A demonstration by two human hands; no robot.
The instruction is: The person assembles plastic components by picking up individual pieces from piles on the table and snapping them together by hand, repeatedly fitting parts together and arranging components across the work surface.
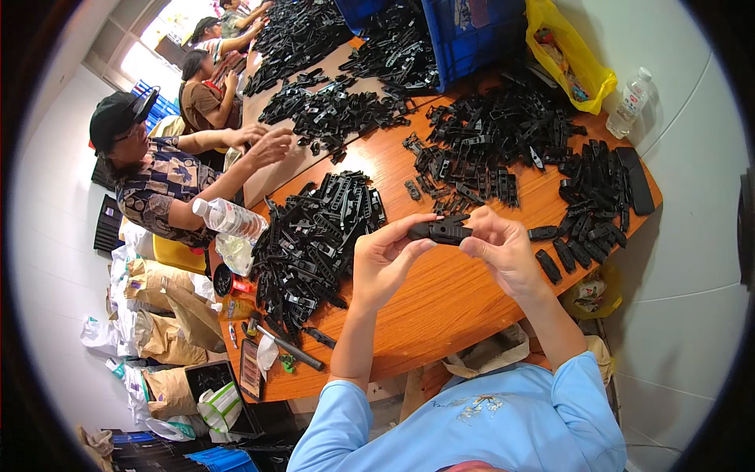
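Above the wooden table (393, 330), I hold a small oblong black plastic part (440, 230) between both hands. My left hand (385, 261) pinches its left end between thumb and fingers. At its other end, the fingers and thumb of my right hand (503, 250) are closed on it. A short piece sticks up from the part near my right fingers. To the left of my left hand lies a big heap of long black pieces (314, 244). Rows of similar black parts (582, 248) line the table's right edge, beside my right hand.
More loose black pieces (495, 126) lie beyond my hands, before a blue crate (476, 39). A yellow bag (566, 59) and a water bottle (629, 102) stand at far right. A hammer (291, 346) lies at the left edge. Co-workers (173, 165) sit along the left.
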